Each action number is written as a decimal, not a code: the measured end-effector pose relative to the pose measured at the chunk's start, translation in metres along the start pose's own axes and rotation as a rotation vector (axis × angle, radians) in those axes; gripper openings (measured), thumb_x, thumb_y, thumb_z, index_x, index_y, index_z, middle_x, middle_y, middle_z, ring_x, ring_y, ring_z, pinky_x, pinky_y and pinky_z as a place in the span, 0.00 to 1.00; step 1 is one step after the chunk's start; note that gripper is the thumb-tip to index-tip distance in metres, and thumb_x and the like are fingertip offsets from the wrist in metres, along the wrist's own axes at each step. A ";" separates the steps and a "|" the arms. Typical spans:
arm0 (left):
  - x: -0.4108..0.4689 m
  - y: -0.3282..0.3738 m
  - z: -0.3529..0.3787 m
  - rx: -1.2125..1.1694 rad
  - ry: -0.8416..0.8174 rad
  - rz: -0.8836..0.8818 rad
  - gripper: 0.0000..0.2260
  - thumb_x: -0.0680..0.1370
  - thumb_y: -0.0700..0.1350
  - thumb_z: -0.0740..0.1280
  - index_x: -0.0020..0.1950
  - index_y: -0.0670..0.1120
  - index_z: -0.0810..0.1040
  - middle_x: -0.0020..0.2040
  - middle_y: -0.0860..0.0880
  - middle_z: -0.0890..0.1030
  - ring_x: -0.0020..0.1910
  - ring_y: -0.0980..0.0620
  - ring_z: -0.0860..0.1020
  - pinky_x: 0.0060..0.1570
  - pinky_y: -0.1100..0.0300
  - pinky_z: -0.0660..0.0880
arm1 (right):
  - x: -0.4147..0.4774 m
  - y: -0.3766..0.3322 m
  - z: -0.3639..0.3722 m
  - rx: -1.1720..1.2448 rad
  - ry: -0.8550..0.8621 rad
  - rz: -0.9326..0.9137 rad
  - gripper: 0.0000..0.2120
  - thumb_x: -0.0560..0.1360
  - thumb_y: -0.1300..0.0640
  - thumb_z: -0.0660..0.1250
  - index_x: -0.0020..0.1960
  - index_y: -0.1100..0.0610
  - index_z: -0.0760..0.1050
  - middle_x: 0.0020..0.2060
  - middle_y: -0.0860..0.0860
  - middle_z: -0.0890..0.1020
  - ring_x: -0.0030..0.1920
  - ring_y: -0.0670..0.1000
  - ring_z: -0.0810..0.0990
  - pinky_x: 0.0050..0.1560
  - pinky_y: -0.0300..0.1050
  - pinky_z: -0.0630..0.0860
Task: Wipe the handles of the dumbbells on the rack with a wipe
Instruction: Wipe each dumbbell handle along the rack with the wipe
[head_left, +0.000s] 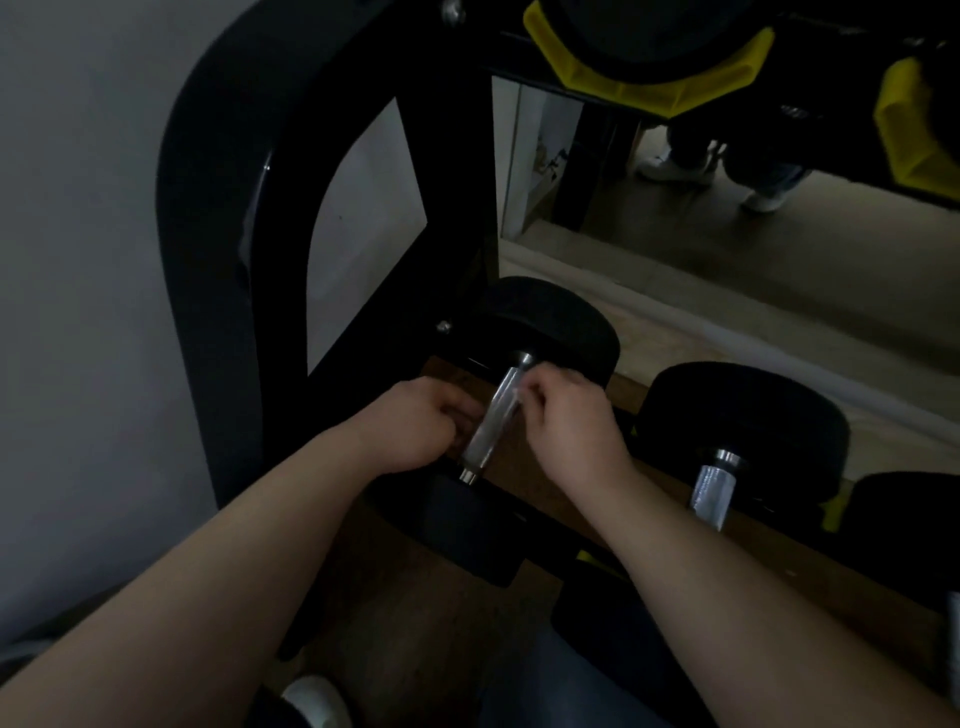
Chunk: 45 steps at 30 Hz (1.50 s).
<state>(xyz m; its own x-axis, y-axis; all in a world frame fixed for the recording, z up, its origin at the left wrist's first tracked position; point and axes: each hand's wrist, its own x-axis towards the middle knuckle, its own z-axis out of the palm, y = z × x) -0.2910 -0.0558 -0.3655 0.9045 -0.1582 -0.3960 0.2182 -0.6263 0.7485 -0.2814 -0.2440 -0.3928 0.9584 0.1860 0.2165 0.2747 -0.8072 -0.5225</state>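
At the rack's left end, mid-wipe: right hand pinching a pale wipe against the chrome dumbbell handle, left hand clenched beside it; next, probably the right-hand neighbour handle.

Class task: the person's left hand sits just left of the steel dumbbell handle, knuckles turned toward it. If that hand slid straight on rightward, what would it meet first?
Most likely the steel handle itself: the left hand already sits beside it, though dim light hides any gap.
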 end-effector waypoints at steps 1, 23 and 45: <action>0.002 0.000 0.001 -0.015 -0.004 -0.001 0.23 0.72 0.29 0.56 0.54 0.51 0.82 0.49 0.49 0.85 0.49 0.52 0.84 0.55 0.56 0.81 | 0.001 0.001 0.001 0.019 0.019 0.036 0.04 0.81 0.54 0.65 0.54 0.52 0.78 0.46 0.48 0.81 0.43 0.44 0.80 0.41 0.36 0.76; 0.017 -0.003 0.012 -0.180 0.117 -0.122 0.12 0.69 0.36 0.65 0.39 0.50 0.84 0.36 0.47 0.86 0.40 0.46 0.85 0.50 0.44 0.83 | -0.019 -0.022 0.013 0.603 -0.440 0.741 0.07 0.73 0.55 0.74 0.50 0.54 0.81 0.42 0.52 0.83 0.40 0.50 0.81 0.33 0.40 0.74; 0.022 -0.006 0.016 -0.238 0.127 -0.109 0.14 0.76 0.30 0.62 0.44 0.44 0.84 0.39 0.41 0.86 0.42 0.41 0.85 0.48 0.49 0.83 | -0.003 -0.011 0.003 0.692 -0.305 0.887 0.04 0.72 0.63 0.74 0.47 0.58 0.83 0.43 0.54 0.83 0.36 0.50 0.78 0.28 0.39 0.71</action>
<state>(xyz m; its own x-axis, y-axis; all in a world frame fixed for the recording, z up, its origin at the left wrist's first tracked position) -0.2778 -0.0674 -0.3873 0.9061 0.0064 -0.4229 0.3833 -0.4351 0.8147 -0.2873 -0.2339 -0.3904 0.7887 -0.0874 -0.6086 -0.6077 -0.2609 -0.7501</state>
